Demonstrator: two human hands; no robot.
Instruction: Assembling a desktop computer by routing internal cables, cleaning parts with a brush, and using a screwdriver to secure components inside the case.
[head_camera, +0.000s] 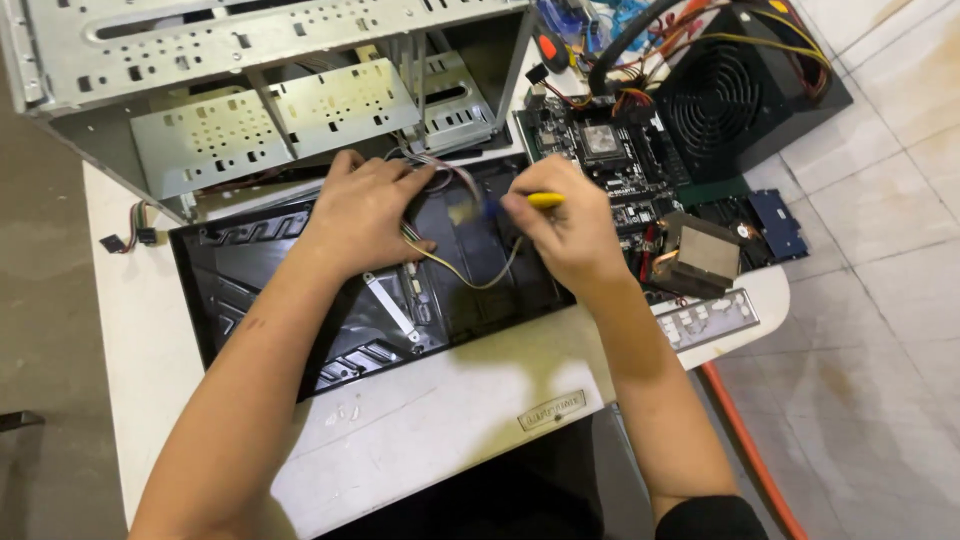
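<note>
The left hand (365, 210) presses flat on the black front panel (300, 290) and pinches the bundle of thin wires (440, 175) near the metal case (250, 90). The right hand (565, 230) is closed around a yellow-handled screwdriver (535, 200), its tip pointing to the panel middle. I think it is best to hold the wires aside and keep the tool straight, so it does not slip toward the motherboard (610, 165).

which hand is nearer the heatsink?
Right. The right hand, gripping a yellow-handled tool, sits just left of the heatsink in the picture. The left hand rests on the black panel, farther off.
</note>
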